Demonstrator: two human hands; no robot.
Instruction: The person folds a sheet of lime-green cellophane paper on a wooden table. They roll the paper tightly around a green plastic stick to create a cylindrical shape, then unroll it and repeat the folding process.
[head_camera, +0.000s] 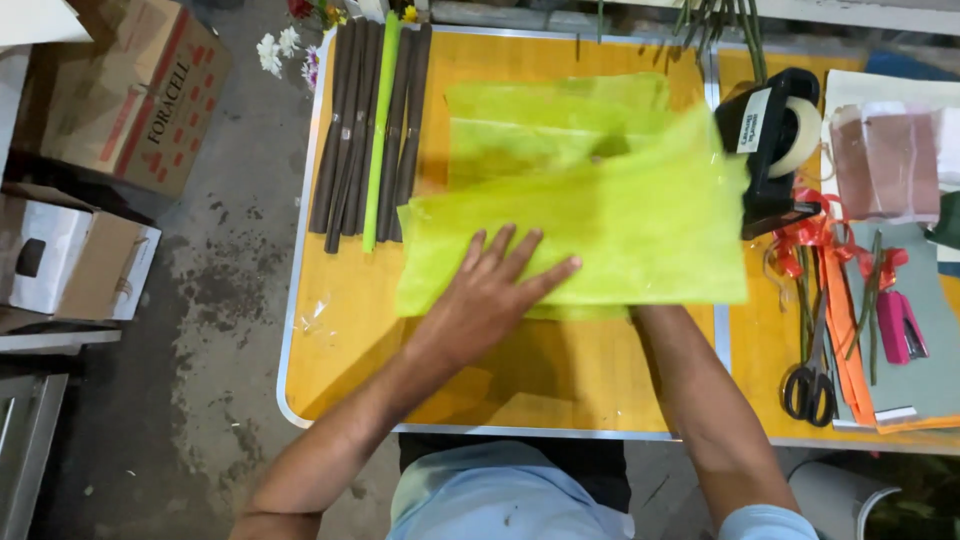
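The person stands at the near edge of a yellow table (340, 340) with a metal rim. The left hand (495, 290) lies flat on a lime-green sheet (620, 230), fingers spread and pressing the near left part of it down. The right forearm goes under the near edge of this sheet, so the right hand is hidden and I cannot tell how its fingers are. There the sheet is lifted a little (its right side rises toward the tape dispenser).

The sheet is in the middle of the table, and a second green sheet (540, 115) lies under it, showing at the far side. At the far left, just beside the sheets, lies a row of dark brown rolls (345, 130) with one green roll (380, 130) among them; they touch the left edge of the upper sheet.

On the right, the black tape dispenser (775, 150) stands just at the sheet's right edge. Farther right are red ribbon (815, 235), black scissors (810, 385), a pink stapler (903, 325) and pale papers (885, 160); this side is crowded.

Open room stays at the near left corner of the table and along the near edge. On the floor to the left are cardboard boxes (140, 90), well apart from the table.
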